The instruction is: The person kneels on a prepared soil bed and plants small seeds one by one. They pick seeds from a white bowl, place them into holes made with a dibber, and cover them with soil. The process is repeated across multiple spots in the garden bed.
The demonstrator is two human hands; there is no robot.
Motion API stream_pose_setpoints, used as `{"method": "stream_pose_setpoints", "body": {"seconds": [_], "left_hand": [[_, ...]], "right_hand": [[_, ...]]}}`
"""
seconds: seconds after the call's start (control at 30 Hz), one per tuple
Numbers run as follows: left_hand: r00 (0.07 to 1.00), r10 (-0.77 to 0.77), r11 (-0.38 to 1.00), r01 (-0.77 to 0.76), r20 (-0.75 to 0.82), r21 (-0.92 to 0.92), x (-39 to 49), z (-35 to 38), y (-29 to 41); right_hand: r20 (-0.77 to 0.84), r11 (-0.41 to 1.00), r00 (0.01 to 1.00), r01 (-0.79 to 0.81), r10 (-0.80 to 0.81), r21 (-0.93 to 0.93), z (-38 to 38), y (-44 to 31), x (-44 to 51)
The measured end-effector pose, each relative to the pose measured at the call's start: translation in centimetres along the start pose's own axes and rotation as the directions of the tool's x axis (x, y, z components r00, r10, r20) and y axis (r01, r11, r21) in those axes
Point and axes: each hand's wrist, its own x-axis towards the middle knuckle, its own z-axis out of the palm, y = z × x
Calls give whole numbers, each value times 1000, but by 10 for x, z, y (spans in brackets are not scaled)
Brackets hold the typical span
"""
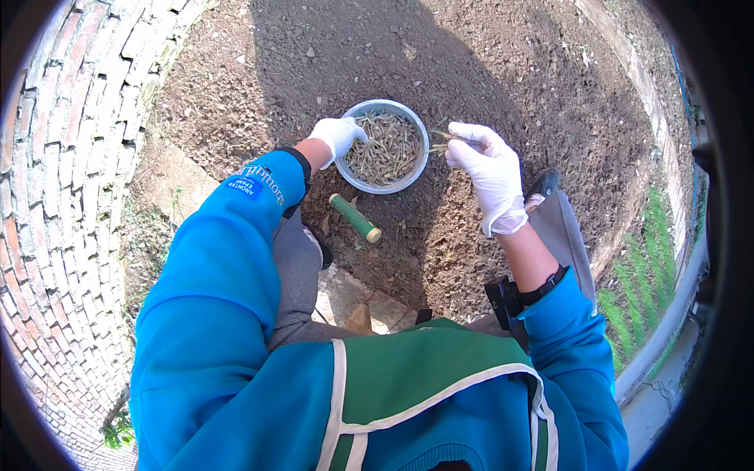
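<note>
A round, pale plastic bowl (422, 159) stands on bare soil in front of me. Short, dry cut stem pieces (386, 156) fill much of it. My left hand (336, 138), in a white glove, reaches over the bowl's left rim, its fingertips at the stems. Whether it grips the rim or a stem is unclear. To the right of the bowl, my gloved right hand (492, 173) is raised, pinching a few stem pieces (439, 148) between thumb and fingers. Their tips point towards the bowl.
A ribbed green tool handle (355, 218) with cream ends lies just below the bowl. Brick paving or walling (65, 194) curves along the left. Loose soil (365, 47) extends beyond the bowl, and green grass (642, 277) grows at right. My shoes flank the work area.
</note>
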Motion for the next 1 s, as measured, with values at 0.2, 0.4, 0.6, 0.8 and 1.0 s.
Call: {"method": "stream_pose_setpoints", "body": {"seconds": [0.2,0.4,0.6,0.8,1.0], "left_hand": [[998,4,971,-19,61,240,-2,34,16],[994,23,903,25,106,-430,11,45,17],[995,-86,831,96,44,-548,13,10,4],[996,90,965,-93,-22,-246,11,13,21],[949,234,932,-282,213,229,10,50,62]], "right_hand": [[6,1000,1000,-22,22,10,1,-1,-1],[-2,1000,1000,-21,21,21,-1,-1,-1],[-1,999,1000,-25,25,26,-3,2,-1],[-4,998,999,-43,43,35,-4,1,-1],[5,997,998,-70,70,43,-4,-1,-3]]}}
